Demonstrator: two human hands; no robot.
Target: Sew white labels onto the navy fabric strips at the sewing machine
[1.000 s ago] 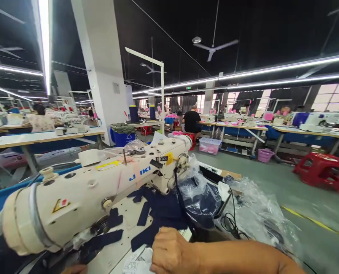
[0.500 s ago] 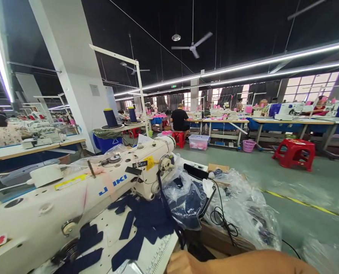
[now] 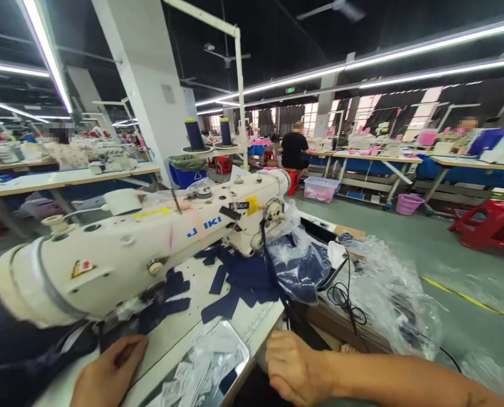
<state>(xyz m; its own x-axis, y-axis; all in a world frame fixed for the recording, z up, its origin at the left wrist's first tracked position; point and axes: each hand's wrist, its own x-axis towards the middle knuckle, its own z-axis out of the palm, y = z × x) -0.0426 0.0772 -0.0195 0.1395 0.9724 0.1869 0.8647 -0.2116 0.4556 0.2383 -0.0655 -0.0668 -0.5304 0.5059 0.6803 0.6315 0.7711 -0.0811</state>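
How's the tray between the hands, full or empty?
Not empty: white slips lie in the tray. Cannot tell if full; frame cuts it off.

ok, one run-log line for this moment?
left hand: curled, near sewing machine | right hand: curled, beside tray | paper slips: on tray | navy cloth: on table

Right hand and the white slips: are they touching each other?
Apart: the head view shows a visible gap between the right hand and the white slips.
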